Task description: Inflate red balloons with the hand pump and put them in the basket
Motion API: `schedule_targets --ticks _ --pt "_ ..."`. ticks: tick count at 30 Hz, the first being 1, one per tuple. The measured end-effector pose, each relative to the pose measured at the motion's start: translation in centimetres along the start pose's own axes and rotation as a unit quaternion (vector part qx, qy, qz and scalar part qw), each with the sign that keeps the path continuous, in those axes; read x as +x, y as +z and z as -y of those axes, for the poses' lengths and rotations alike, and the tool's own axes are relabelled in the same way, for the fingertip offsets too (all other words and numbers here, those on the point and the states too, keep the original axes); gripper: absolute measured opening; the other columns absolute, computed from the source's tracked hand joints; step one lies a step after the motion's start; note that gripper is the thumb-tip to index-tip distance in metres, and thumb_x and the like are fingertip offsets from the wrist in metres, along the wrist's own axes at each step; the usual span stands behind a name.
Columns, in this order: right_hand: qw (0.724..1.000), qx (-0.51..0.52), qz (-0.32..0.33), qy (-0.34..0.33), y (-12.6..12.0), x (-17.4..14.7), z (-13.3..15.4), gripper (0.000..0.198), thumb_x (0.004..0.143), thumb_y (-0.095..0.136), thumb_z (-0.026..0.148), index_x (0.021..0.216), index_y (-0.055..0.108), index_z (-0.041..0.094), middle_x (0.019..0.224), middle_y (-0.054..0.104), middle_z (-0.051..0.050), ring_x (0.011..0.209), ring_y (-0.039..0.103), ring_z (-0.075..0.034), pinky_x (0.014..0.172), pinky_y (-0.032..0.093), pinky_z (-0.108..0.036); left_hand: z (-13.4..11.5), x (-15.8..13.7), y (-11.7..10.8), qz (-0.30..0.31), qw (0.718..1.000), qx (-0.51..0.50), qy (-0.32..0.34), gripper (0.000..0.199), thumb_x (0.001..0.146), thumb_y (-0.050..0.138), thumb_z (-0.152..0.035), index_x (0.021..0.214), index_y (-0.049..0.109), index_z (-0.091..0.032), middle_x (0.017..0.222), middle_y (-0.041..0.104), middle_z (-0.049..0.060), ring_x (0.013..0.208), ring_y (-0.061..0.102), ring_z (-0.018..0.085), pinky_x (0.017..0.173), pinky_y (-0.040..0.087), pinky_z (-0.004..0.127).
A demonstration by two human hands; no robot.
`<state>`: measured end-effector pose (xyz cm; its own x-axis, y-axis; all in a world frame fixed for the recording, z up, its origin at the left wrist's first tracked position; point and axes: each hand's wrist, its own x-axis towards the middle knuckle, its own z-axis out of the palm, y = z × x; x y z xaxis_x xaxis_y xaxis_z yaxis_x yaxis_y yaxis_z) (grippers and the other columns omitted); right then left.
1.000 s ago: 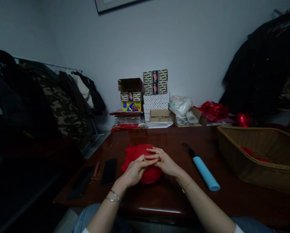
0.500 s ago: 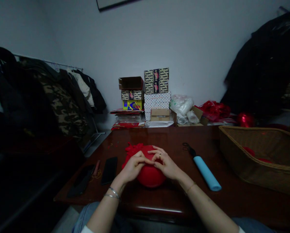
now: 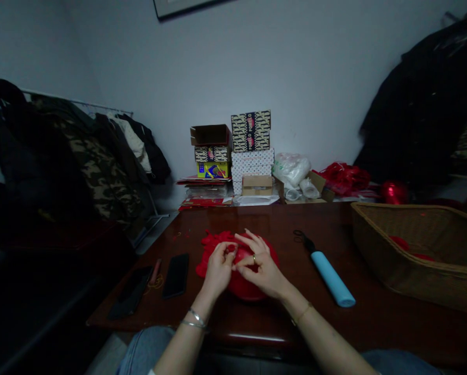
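A round red balloon (image 3: pixel 247 289), inflated, sits on the table in front of me, partly covered by both hands. My left hand (image 3: pixel 219 268) is closed in a pinch at the balloon's near upper side, with a bit of red between thumb and index finger. From the other side, my right hand (image 3: pixel 263 270) pinches with thumb and index finger at the same spot, its other fingers raised over the balloon. The balloon's neck is too small and covered to make out clearly. Behind my left hand lies a heap of limp red balloons (image 3: pixel 213 240).
A light-blue hand pump (image 3: pixel 332 278) with a black end lies right of my hands. Further right stands a wicker basket (image 3: pixel 405 268) with red pieces inside. Two dark phones (image 3: pixel 176 275) and a small reddish stick (image 3: pixel 155 272) lie left. Stacked boxes (image 3: pixel 252 166) line the wall.
My left hand has turned more upright, fingertips curling in. My right hand has shifted slightly left, its fingers lifted higher. The pinching point moved a little left on the balloon.
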<state>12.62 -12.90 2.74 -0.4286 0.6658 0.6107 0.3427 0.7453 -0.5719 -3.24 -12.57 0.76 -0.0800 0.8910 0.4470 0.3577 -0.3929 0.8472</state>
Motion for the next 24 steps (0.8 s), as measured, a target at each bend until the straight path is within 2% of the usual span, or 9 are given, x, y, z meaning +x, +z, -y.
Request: schedule_targets --ticks 2,4,7,12,14,17,21,24 --pt "0.998 -0.01 -0.054 0.005 0.6 -0.1 -0.4 0.03 0.077 0.057 0.024 0.1 0.066 0.041 0.144 0.034 0.007 0.134 0.023 -0.024 0.107 0.013 -0.054 0.2 -0.3 0.5 0.004 1.0 -0.019 -0.019 0.016 0.079 0.049 -0.018 0.09 0.059 -0.017 0.084 0.061 0.004 0.068 0.055 0.014 0.061 0.042 0.024" --pt "0.993 -0.03 -0.117 -0.006 1.3 -0.3 -0.9 0.038 0.077 0.055 0.021 0.108 0.062 0.042 0.145 0.032 0.007 0.133 0.026 -0.023 0.107 0.017 -0.052 0.1 -0.6 0.9 0.001 0.999 -0.035 -0.035 0.013 0.079 0.049 -0.018 0.089 0.057 -0.017 0.077 0.06 0.002 0.06 0.053 0.012 0.054 0.04 0.022" --pt "0.976 -0.043 -0.212 -0.01 2.6 -0.4 -1.4 0.037 0.081 0.051 0.019 0.111 0.061 0.039 0.143 0.035 0.005 0.131 0.031 -0.021 0.106 0.027 -0.049 -0.4 -1.1 1.4 0.003 0.997 -0.048 -0.056 0.011 0.079 0.047 -0.017 0.088 0.054 -0.017 0.069 0.057 0.0 0.052 0.05 0.01 0.049 0.038 0.021" --pt "0.946 0.009 -0.319 0.051 4.2 -0.4 -2.2 0.03 0.084 0.055 0.028 0.113 0.061 0.033 0.138 0.043 -0.001 0.125 0.04 -0.022 0.1 0.036 -0.047 -1.0 -1.9 1.6 0.0 0.995 -0.073 -0.065 0.011 0.077 0.051 -0.019 0.088 0.055 -0.017 0.061 0.054 -0.002 0.049 0.05 0.009 0.047 0.037 0.019" --pt "0.947 0.036 -0.315 0.06 4.5 -0.5 -2.5 0.03 0.082 0.058 0.031 0.113 0.061 0.032 0.137 0.045 -0.002 0.124 0.04 -0.022 0.1 0.036 -0.048 -1.1 -1.9 1.4 -0.009 0.991 -0.11 -0.076 0.012 0.076 0.056 -0.023 0.086 0.056 -0.016 0.057 0.053 -0.003 0.047 0.049 0.009 0.047 0.037 0.019" --pt "0.962 0.063 -0.256 0.066 4.3 -0.6 -3.0 0.032 0.078 0.065 0.034 0.11 0.063 0.033 0.135 0.047 -0.003 0.125 0.039 -0.022 0.101 0.035 -0.047 -1.5 -1.7 0.7 -0.039 0.977 -0.182 -0.108 0.019 0.07 0.065 -0.028 0.082 0.058 -0.015 0.059 0.057 -0.002 0.048 0.051 0.009 0.048 0.038 0.019" --pt "0.982 0.065 -0.167 0.053 3.5 -0.6 -3.1 0.036 0.071 0.071 0.035 0.107 0.064 0.033 0.137 0.045 -0.002 0.128 0.035 -0.023 0.103 0.034 -0.045 -2.1 -1.5 0.1 -0.052 0.953 -0.255 -0.157 0.022 0.062 0.072 -0.027 0.077 0.063 -0.013 0.078 0.067 0.005 0.063 0.058 0.011 0.059 0.044 0.022" --pt "0.991 0.028 -0.128 0.031 3.2 -0.3 -2.6 0.035 0.073 0.069 0.035 0.107 0.064 0.035 0.139 0.042 0.0 0.129 0.033 -0.023 0.104 0.031 -0.046 -2.2 -1.6 0.0 -0.044 0.949 -0.27 -0.159 0.021 0.062 0.073 -0.026 0.077 0.066 -0.012 0.089 0.067 0.008 0.076 0.06 0.015 0.07 0.046 0.025"
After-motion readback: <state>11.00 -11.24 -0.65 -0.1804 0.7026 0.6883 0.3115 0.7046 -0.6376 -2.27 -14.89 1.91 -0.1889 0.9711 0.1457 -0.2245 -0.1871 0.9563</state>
